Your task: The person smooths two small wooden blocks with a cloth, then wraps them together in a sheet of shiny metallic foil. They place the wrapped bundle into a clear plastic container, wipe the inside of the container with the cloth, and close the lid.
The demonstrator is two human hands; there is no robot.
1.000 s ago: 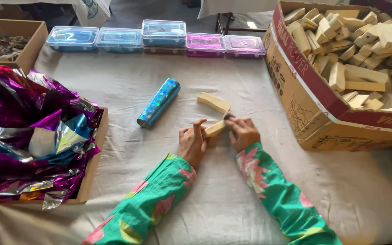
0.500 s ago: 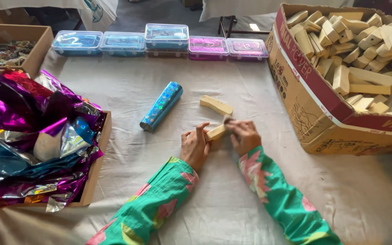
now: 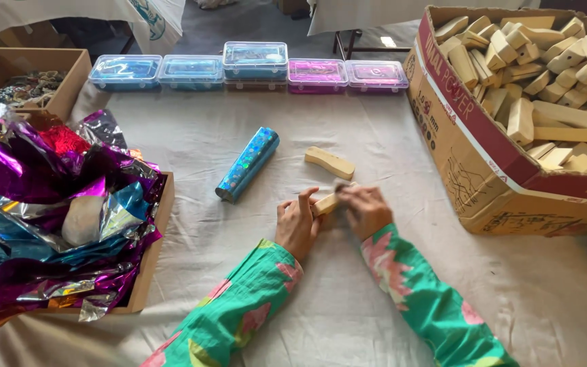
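At the left edge of the cloth-covered table [image 3: 388, 115] sits a cardboard tray of shiny foil sheets [image 3: 49, 204], and near the middle lies a blue glittery tube [image 3: 247, 164] with a loose wooden block [image 3: 329, 162] just to its right. In front of those, the left hand [image 3: 298, 224] and the right hand [image 3: 365, 209] meet around a small wooden block [image 3: 326, 202], which sits between them on the table with fingers [image 3: 305, 202] from both hands closed on its ends. At the right edge stands a big cardboard box of wooden blocks [image 3: 511, 143], and a row of blue and pink plastic boxes [image 3: 256, 66] lines the far edge.
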